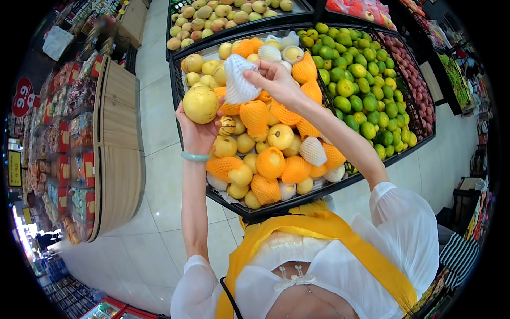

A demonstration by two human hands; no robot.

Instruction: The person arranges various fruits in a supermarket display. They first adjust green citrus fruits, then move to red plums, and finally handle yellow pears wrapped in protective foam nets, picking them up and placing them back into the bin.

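My left hand (201, 129) holds up a round yellow fruit (200, 104), perhaps a melon, with small dark streaks, over the left edge of the display. Just right of it, a white foam net sleeve (240, 79) is pinched between the thumb and fingers of my right hand (271, 77); whether anything is inside it I cannot tell. Beneath both hands lie similar yellow fruits (280, 136), some bare, others in orange foam nets (254, 118) or white foam nets (312, 151). The right forearm covers part of the pile.
Green citrus fruits (356, 71) and small reddish fruits (414, 79) fill the display's right side, behind black dividers. Peach-like fruits (204, 12) lie in the bin beyond. A wooden cabinet (119, 151) with packaged goods stands on the left, across a tiled aisle (159, 171). The black display rim (259, 215) is near my body.
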